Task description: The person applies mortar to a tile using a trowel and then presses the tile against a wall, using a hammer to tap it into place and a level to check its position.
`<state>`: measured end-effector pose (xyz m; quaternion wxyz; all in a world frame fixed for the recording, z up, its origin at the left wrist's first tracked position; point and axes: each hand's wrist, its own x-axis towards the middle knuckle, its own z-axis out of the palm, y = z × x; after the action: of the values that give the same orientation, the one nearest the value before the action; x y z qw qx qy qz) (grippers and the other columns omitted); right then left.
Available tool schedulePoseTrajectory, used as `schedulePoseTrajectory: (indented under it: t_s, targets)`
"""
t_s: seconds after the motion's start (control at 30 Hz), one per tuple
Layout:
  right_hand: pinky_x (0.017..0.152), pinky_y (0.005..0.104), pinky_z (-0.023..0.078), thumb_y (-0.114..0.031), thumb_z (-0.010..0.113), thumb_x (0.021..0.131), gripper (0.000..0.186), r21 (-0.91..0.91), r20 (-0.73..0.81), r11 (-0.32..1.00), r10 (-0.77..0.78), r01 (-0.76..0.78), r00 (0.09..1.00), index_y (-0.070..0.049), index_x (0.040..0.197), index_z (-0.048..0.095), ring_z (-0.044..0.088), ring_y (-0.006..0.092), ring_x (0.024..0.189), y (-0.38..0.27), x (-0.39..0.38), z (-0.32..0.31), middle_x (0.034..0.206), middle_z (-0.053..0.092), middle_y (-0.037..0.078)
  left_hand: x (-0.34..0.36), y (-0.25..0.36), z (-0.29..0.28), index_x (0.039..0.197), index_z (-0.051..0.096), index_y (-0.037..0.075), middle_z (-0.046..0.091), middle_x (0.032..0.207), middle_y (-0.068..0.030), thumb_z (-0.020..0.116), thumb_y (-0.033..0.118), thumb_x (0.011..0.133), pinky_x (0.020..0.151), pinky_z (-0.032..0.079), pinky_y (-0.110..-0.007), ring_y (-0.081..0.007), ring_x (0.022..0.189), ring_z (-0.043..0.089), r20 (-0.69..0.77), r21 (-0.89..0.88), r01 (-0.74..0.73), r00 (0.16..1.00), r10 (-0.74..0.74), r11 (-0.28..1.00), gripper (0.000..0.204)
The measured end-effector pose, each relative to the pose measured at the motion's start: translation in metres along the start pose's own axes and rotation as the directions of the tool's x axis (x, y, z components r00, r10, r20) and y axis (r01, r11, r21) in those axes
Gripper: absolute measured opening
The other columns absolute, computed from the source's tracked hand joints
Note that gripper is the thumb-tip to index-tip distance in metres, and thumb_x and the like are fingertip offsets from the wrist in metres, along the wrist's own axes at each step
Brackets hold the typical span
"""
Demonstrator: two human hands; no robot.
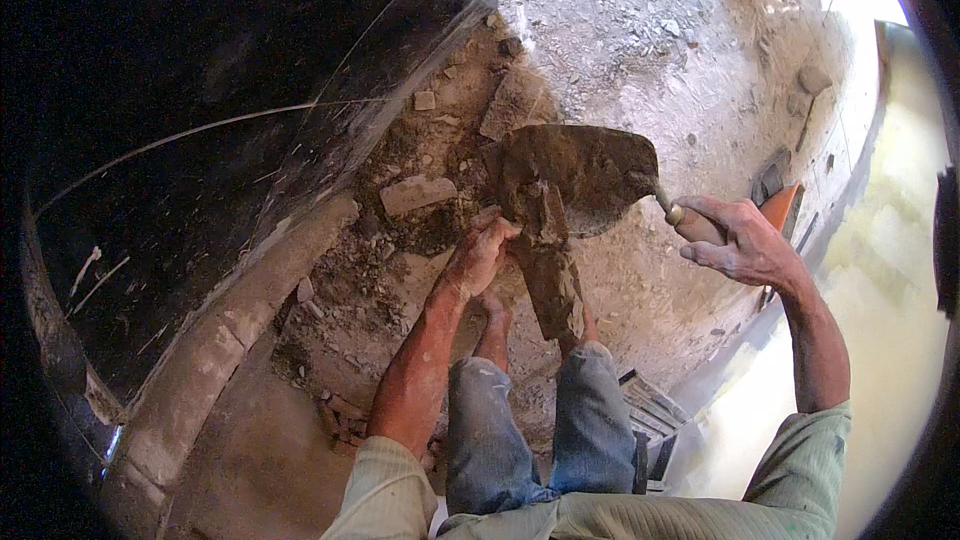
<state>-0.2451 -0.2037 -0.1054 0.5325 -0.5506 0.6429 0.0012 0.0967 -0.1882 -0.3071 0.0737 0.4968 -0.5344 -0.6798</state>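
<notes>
My right hand (pixel 735 240) is closed round the wooden handle of a trowel (pixel 600 170). Its wide, dirt-coated metal blade lies across the upper end of a long, grey-brown, mortar-crusted piece (pixel 550 290), perhaps brick or tile; I cannot tell which. My left hand (pixel 478 255) grips that piece by its left edge, fingers curled, just below the blade. The piece slants over rubble between my hand and my knees. The underside of the blade and the far end of the piece are hidden.
A dark wall (pixel 200 90) with a rough ledge (pixel 220 330) borders the left. Rubble and broken pieces (pixel 415 195) cover the floor. At right are a pale wall (pixel 890 240), an orange object (pixel 778 208) and a slatted object (pixel 650 405). My jeaned legs (pixel 485 420) fill the lower middle.
</notes>
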Motion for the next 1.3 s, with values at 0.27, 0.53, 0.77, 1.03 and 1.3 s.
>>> schedulePoseTrajectory:
  t_s: [0.27, 0.53, 0.77, 1.03, 1.3]
  targets:
    - [0.049, 0.0282, 0.044, -0.035, 0.072, 0.073, 0.053, 0.135, 0.315, 0.961, 0.189, -0.241, 0.93, 0.001, 0.11, 0.058, 0.053, 0.0125, 0.053, 0.017, 0.011, 0.005, 0.074, 0.058, 0.007, -0.003, -0.013, 0.0, 0.101, 0.053, 0.005, 0.057, 0.09, -0.012, 0.048, -0.01, 0.083, 0.079, 0.049, -0.036, -0.0287, 0.088, 0.059, -0.016, 0.1, -0.273, 0.961, 0.276, 0.957, 0.024]
    - [0.052, 0.0295, 0.045, -0.036, 0.071, 0.073, 0.056, 0.149, 0.327, 0.966, 0.155, -0.212, 0.932, 0.0, 0.113, 0.058, 0.054, 0.0136, 0.058, 0.048, 0.015, 0.012, 0.071, 0.058, 0.006, -0.004, -0.057, -0.003, 0.094, 0.05, 0.002, 0.057, 0.089, -0.012, 0.053, -0.012, 0.078, 0.076, 0.048, -0.036, -0.0294, 0.089, 0.059, -0.068, -0.086, -0.213, 0.976, 0.207, 0.973, 0.021]
    - [0.06, 0.0333, 0.046, -0.033, 0.073, 0.07, 0.055, 0.157, 0.299, 0.959, 0.18, -0.235, 0.937, -0.004, 0.114, 0.059, 0.053, 0.0159, 0.061, 0.076, -0.002, 0.019, 0.076, 0.059, 0.007, -0.005, -0.058, 0.004, 0.095, 0.051, 0.002, 0.059, 0.09, -0.0119, 0.058, -0.013, 0.068, 0.077, 0.048, -0.035, -0.0287, 0.089, 0.059, -0.001, -0.102, -0.22, 0.975, 0.221, 0.97, 0.032]
    - [0.068, 0.0351, 0.046, -0.03, 0.068, 0.074, 0.039, 0.009, 0.137, 0.971, 0.234, -0.237, 0.963, -0.001, 0.1, 0.06, 0.056, 0.0255, 0.07, 0.11, -0.02, 0.028, 0.077, 0.059, 0.012, -0.011, -0.029, -0.006, 0.091, 0.054, 0.008, 0.056, 0.084, -0.0019, 0.062, 0.017, 0.085, 0.07, 0.051, -0.037, -0.0231, 0.076, 0.058, -0.102, -0.212, -0.123, 0.989, 0.104, 0.969, 0.014]
    - [0.073, 0.0421, 0.052, -0.009, 0.051, 0.08, 0.017, -0.494, -0.03, 0.857, 0.151, -0.146, 0.988, -0.002, 0.094, 0.058, 0.062, 0.034, 0.081, 0.161, 0.058, 0.123, 0.084, 0.062, 0.018, -0.017, -0.024, -0.017, 0.081, 0.057, 0.014, 0.048, 0.074, 0.0034, 0.059, 0.035, 0.089, 0.066, 0.052, -0.045, -0.0123, 0.062, 0.05, -0.028, -0.778, 0.218, 0.925, -0.379, 0.59, 0.023]
